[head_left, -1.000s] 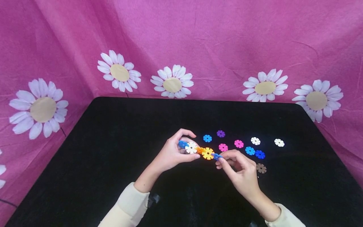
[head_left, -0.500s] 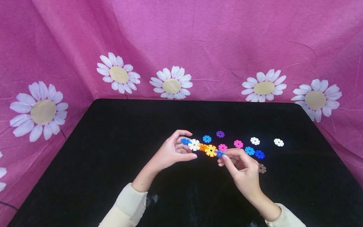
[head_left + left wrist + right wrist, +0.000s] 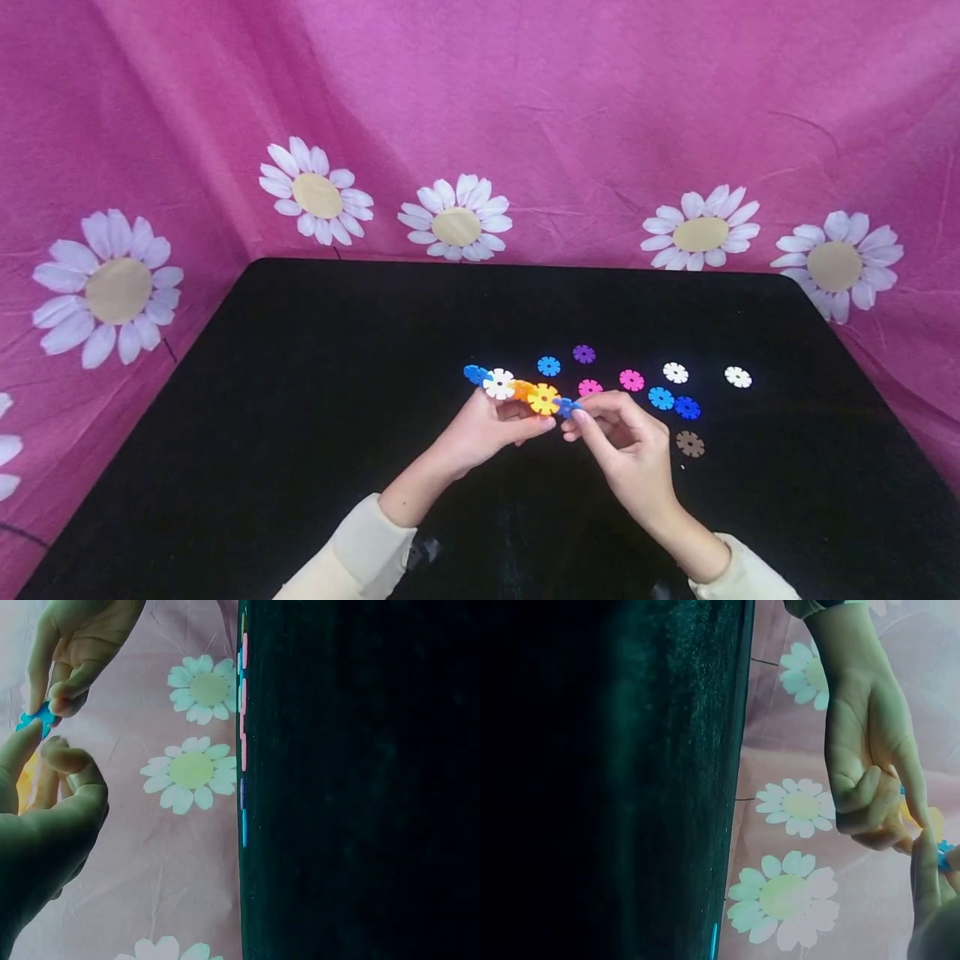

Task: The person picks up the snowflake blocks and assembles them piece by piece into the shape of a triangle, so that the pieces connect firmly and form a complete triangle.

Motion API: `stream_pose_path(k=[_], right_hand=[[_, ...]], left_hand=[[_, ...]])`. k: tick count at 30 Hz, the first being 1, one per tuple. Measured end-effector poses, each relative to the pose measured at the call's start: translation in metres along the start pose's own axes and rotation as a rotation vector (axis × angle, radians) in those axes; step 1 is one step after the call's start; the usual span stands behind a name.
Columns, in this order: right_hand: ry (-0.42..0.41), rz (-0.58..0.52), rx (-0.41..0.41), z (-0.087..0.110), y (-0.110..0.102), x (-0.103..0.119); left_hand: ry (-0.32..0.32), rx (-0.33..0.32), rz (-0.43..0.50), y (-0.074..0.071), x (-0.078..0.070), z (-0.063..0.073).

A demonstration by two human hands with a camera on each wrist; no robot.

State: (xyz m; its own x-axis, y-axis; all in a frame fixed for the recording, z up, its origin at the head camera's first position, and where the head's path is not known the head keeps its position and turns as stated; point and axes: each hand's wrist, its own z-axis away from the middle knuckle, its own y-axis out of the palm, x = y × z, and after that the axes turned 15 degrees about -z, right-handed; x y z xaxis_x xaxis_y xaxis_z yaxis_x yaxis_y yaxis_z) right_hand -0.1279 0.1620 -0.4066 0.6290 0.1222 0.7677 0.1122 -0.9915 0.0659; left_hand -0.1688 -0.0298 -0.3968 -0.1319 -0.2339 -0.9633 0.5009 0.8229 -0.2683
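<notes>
A chain of notched plastic building discs is held above the black table in the head view. From left to right its discs are blue, white, orange, yellow and blue. My right hand pinches the blue disc at the right end between thumb and fingers. My left hand is curled around the middle of the chain, thumb below the yellow disc and fingers behind. In the left wrist view, the left thumb lies by the blue disc; yellow shows between thumb and finger. How firmly the left hand holds is unclear.
Loose discs lie on the black table behind and right of the hands: purple, pink, white, blue and brown among them. A pink cloth with printed daisies stands behind the table.
The left hand has moved right from around the chain's white and blue left end to its orange and yellow discs. The right hand keeps its pinch; the chain has shifted slightly left.
</notes>
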Motion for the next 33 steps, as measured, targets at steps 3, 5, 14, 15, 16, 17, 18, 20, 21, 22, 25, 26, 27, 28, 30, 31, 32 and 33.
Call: stream_pose_path(k=[3,5,14,15,16,17,18,20,21,22,25,26,27,28,30,31,32,33], right_hand=[[0.003,0.017,0.007,-0.001,0.003,0.000],[0.005,0.030,0.013,-0.001,0.005,0.000],[-0.004,0.173,0.022,-0.003,-0.004,0.001],[-0.004,0.208,0.016,-0.003,-0.008,0.001],[-0.003,0.247,0.008,-0.004,-0.012,0.001],[-0.002,0.285,0.000,-0.005,-0.017,0.001],[0.004,0.325,-0.007,-0.005,-0.022,0.000],[0.012,0.415,-0.010,-0.006,-0.034,-0.001],[0.024,0.457,-0.007,-0.007,-0.040,-0.001],[0.040,0.508,0.000,-0.007,-0.046,-0.002],[0.105,0.664,0.047,-0.007,-0.064,-0.004],[0.132,0.712,0.069,-0.006,-0.069,-0.005],[0.166,0.757,0.092,-0.005,-0.075,-0.005],[0.204,0.792,0.116,-0.005,-0.079,-0.005],[0.291,0.840,0.164,-0.004,-0.088,-0.006],[0.340,0.855,0.189,-0.003,-0.091,-0.006],[0.385,0.870,0.218,-0.002,-0.094,-0.006],[0.432,0.876,0.251,-0.001,-0.097,-0.007]], left_hand=[[-0.019,-0.037,0.008,0.001,-0.001,0.000],[-0.032,-0.057,0.000,0.000,-0.001,0.000],[0.051,-0.059,-0.044,-0.009,0.001,0.000],[0.063,-0.056,-0.044,-0.010,0.001,0.000],[0.073,-0.053,-0.040,-0.012,0.001,0.000],[0.076,-0.047,-0.031,-0.013,0.001,0.000],[0.081,-0.043,-0.026,-0.015,0.002,0.000],[0.085,-0.036,-0.010,-0.017,0.002,-0.001],[0.088,-0.031,-0.005,-0.018,0.002,-0.001],[0.091,-0.025,0.001,-0.019,0.002,-0.001],[0.102,-0.009,0.009,-0.021,0.002,-0.001],[0.102,-0.002,0.011,-0.022,0.002,0.000],[0.103,0.004,0.011,-0.022,0.002,0.000],[0.104,0.010,0.013,-0.023,0.002,0.000],[0.102,0.023,0.014,-0.023,0.002,0.001],[0.101,0.030,0.015,-0.024,0.003,0.001],[0.099,0.039,0.015,-0.024,0.003,0.001],[0.103,0.047,0.011,-0.025,0.004,0.001]])
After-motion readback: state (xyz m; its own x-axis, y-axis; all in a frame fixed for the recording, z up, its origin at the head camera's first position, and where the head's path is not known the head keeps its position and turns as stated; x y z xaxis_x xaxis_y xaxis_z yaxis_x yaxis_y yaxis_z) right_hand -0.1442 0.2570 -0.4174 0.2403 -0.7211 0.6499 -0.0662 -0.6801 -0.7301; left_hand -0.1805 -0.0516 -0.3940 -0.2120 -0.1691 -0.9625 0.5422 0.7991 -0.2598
